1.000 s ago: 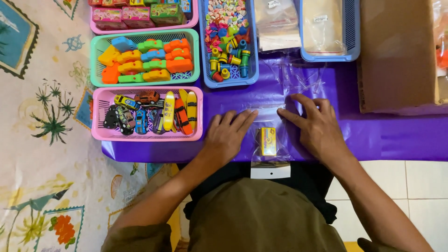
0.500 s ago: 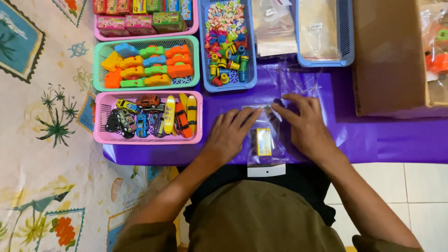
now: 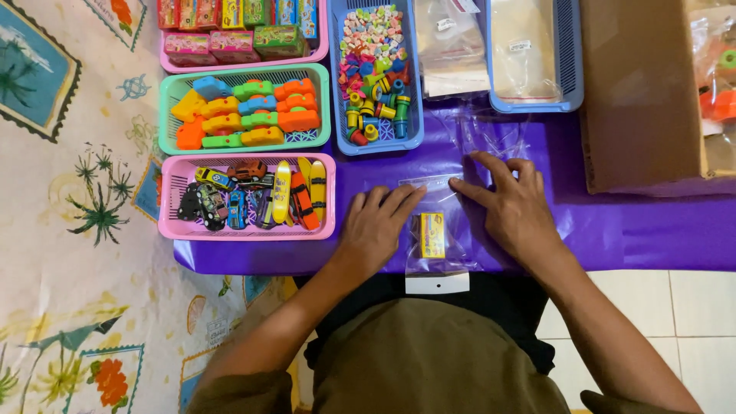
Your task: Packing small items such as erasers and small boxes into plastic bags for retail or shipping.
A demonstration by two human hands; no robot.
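Clear bag (image 3: 438, 230) with small yellow box (image 3: 432, 234) now lies at purple cloth's (image 3: 629, 222) near edge. Your left hand (image 3: 377, 230) and right hand (image 3: 515, 205), fingers flat and spread, have shifted to press bag's top; white header hangs off edge.

A small clear plastic bag (image 3: 438, 234) lies at the near edge of the purple table, a white header strip at its near end and a little yellow box (image 3: 432, 234) inside it. Farther back, colourful small boxes (image 3: 230, 27) in red, green and yellow fill a pink basket. Flat clear bags with small white labels (image 3: 491, 46) lie in a blue basket. A brown cardboard box (image 3: 640, 92) stands at the right.
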